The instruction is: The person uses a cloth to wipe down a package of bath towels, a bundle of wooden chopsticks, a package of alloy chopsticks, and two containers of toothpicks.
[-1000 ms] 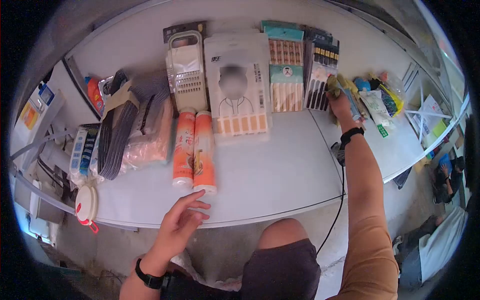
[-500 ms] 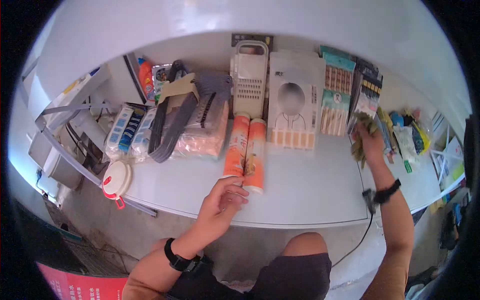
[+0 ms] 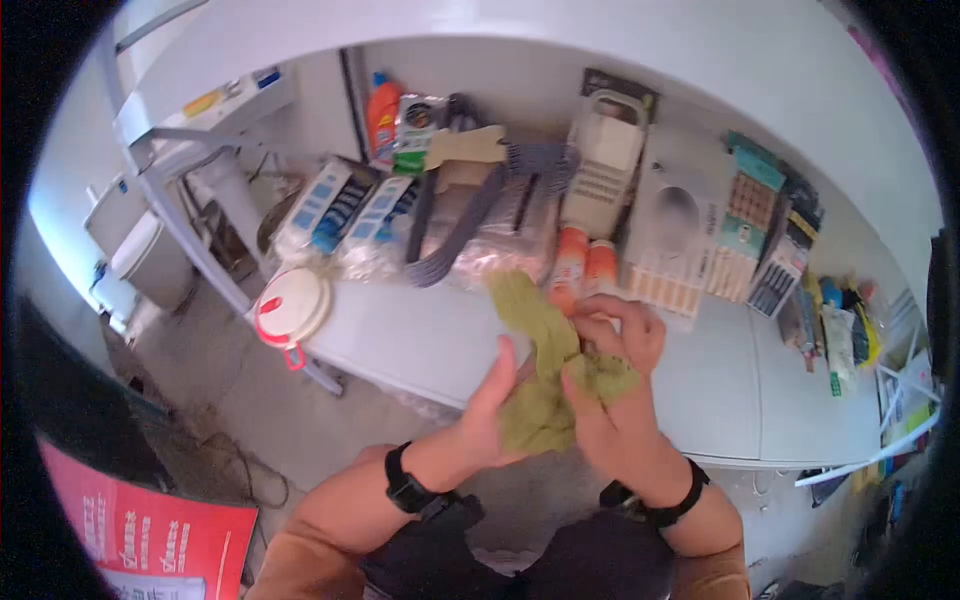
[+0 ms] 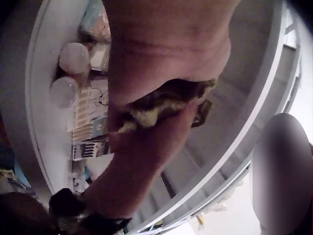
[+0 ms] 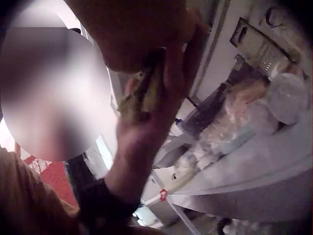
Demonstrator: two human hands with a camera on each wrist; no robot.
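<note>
A crumpled yellow-green cloth (image 3: 538,405) is between the two hands, over the table's front edge in the head view. The right hand (image 3: 625,400) pinches its right part with thumb and curled fingers. On the cloth's left side is the left hand (image 3: 490,415), thumb raised and fingers behind the fabric, so their grip is partly hidden. In the left wrist view the cloth (image 4: 146,116) shows between both hands; in the right wrist view part of the cloth (image 5: 142,100) shows below the right hand. Two orange rolls (image 3: 568,262) lie just beyond the hands.
On the white table (image 3: 715,400) stand a grater (image 3: 604,150), chopstick packs (image 3: 748,210) and a flat pack with a portrait (image 3: 675,240). Grey hangers (image 3: 465,225) and wipe packs (image 3: 330,210) lie left. A white-lidded container (image 3: 292,308) is at the left edge; bagged items (image 3: 845,325) are right.
The right hand has brought the cloth from the table's right end to the front middle, where the left hand now meets it. The head view has shifted, and the table's things appear farther right.
</note>
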